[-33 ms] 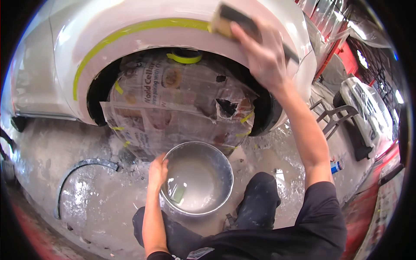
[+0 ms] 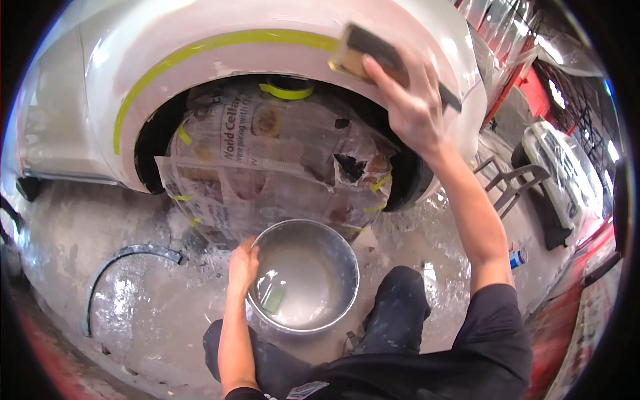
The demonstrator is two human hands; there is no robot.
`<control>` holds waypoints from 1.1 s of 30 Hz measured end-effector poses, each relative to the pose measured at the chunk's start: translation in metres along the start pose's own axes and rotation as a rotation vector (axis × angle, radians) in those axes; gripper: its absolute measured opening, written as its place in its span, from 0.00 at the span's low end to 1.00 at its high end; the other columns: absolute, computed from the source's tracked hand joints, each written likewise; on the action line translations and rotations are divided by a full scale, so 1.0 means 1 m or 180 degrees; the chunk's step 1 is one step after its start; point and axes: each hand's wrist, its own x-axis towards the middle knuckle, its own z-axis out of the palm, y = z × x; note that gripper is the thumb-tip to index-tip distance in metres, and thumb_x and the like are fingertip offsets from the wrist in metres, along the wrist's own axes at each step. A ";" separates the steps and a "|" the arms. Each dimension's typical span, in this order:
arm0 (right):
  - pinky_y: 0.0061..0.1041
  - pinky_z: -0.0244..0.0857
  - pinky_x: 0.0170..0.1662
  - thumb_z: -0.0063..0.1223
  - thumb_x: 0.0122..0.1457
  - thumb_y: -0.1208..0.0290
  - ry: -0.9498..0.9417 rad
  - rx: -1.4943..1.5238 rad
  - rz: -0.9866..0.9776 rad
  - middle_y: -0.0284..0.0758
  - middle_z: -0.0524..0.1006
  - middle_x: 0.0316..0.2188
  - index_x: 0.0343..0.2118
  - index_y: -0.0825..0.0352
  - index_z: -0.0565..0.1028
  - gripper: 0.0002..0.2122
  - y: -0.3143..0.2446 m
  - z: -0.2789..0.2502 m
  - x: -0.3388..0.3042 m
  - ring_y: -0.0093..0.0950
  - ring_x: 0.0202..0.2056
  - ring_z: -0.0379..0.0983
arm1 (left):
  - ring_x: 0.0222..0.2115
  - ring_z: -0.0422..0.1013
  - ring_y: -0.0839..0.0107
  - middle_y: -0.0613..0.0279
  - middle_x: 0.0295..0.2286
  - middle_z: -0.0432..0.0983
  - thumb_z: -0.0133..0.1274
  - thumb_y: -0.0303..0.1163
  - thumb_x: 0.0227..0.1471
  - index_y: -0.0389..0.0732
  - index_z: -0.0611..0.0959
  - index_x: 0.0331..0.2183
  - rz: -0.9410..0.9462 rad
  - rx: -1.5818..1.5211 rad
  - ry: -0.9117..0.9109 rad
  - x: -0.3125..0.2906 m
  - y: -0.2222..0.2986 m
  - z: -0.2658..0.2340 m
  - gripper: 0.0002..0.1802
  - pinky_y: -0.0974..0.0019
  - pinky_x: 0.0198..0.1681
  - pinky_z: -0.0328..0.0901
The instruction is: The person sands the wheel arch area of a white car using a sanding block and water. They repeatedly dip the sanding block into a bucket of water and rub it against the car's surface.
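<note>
My right hand (image 2: 417, 103) is closed around a sanding block (image 2: 375, 53), a tan block with dark paper around it. It is at the white car fender (image 2: 373, 20), by the right end of a yellow-green tape strip (image 2: 220, 42); whether it touches the panel is hard to tell. My left hand (image 2: 244, 265) grips the left rim of a round metal bucket (image 2: 358, 273) standing between my knees. Cloudy water fills part of it, and a small green rectangular piece (image 2: 273, 300) shows inside at the left.
Taped newspaper (image 2: 250, 173) with a torn hole covers the wheel. A roll of yellow-green tape (image 2: 288, 89) sits at its top. A curved dark strip (image 2: 107, 270) lies on the wet floor at left. At right are a blue can (image 2: 517, 258) and a dark stool (image 2: 513, 177).
My right hand and the sanding block have shifted slightly down and to the right along the fender. My left hand stays on the bucket rim.
</note>
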 end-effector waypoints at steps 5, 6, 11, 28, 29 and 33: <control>0.41 0.67 0.55 0.62 0.54 0.76 -0.0040 0.0034 0.0127 0.45 0.74 0.55 0.53 0.56 0.82 0.21 0.010 0.025 0.061 0.48 0.49 0.73 | 0.47 0.75 0.40 0.36 0.43 0.80 0.52 0.29 0.59 0.34 0.82 0.50 0.0015 -0.0099 0.0066 -0.002 -0.008 0.006 0.18 0.50 0.51 0.69; 0.42 0.67 0.55 0.62 0.54 0.76 0.0005 0.0063 0.0108 0.45 0.74 0.54 0.53 0.56 0.82 0.21 0.012 0.026 0.059 0.49 0.49 0.73 | 0.47 0.75 0.40 0.36 0.43 0.80 0.52 0.29 0.59 0.34 0.82 0.50 -0.0015 -0.0154 0.0027 -0.003 0.002 0.002 0.18 0.50 0.51 0.69; 0.44 0.67 0.52 0.60 0.52 0.77 0.0018 0.0069 -0.0112 0.42 0.75 0.52 0.51 0.56 0.82 0.21 -0.011 0.006 0.020 0.46 0.50 0.71 | 0.48 0.75 0.41 0.36 0.44 0.80 0.51 0.29 0.59 0.34 0.82 0.50 0.0004 -0.0177 0.0084 0.000 -0.003 0.003 0.19 0.51 0.51 0.69; 0.45 0.66 0.55 0.59 0.52 0.80 -0.0154 0.0168 -0.0246 0.47 0.73 0.53 0.52 0.55 0.82 0.23 -0.016 0.028 0.065 0.47 0.52 0.70 | 0.47 0.75 0.40 0.37 0.42 0.80 0.51 0.28 0.59 0.34 0.82 0.50 -0.0069 -0.0270 0.0120 -0.004 0.003 -0.003 0.18 0.50 0.50 0.69; 0.46 0.66 0.55 0.59 0.52 0.80 -0.0180 0.0155 -0.0266 0.47 0.73 0.53 0.53 0.54 0.82 0.23 -0.017 0.027 0.064 0.47 0.52 0.70 | 0.47 0.75 0.40 0.37 0.42 0.80 0.51 0.28 0.59 0.34 0.82 0.50 -0.0014 -0.0287 0.0148 -0.002 0.001 0.000 0.18 0.50 0.50 0.69; 0.45 0.65 0.56 0.59 0.53 0.77 -0.0166 0.0120 -0.0321 0.49 0.73 0.53 0.53 0.52 0.82 0.23 -0.011 0.047 0.098 0.48 0.52 0.70 | 0.47 0.75 0.40 0.37 0.42 0.80 0.51 0.28 0.59 0.35 0.82 0.50 0.0098 -0.0402 0.0102 0.001 -0.003 0.004 0.18 0.49 0.50 0.69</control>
